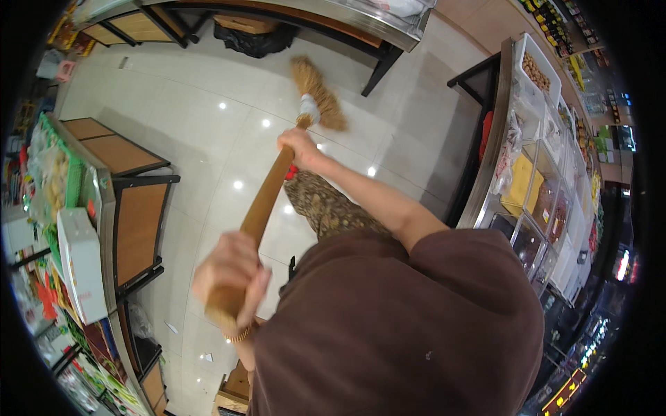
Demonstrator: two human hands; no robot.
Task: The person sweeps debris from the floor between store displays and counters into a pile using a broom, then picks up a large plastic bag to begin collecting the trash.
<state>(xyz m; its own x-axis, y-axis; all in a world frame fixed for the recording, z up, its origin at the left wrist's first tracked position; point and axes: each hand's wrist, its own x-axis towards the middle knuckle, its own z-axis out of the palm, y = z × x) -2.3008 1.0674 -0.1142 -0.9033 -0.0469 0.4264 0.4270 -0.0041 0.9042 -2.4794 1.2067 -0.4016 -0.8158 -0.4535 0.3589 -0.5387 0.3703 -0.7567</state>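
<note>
A straw broom with a thick wooden handle (267, 200) slants across the floor in front of me. My left hand (231, 278), blurred and with a gold-coloured band at its wrist, is wrapped around the handle near its top end. Lower down, just above the broom head, my right hand (302, 148) grips the same handle. The straw broom head (318, 96), bound with a pale wrapping (309, 107), is blurred over the tiled floor (229, 135), near the leg of a display table.
Produce stands (139, 229) line the left. On the right, a display counter (481, 182) holds clear bins and a white tray of nuts (538, 73). A metal-edged table (333, 23) stands ahead, a black plastic bag (255, 41) beneath it. Small scraps (209, 357) lie on the floor at lower left.
</note>
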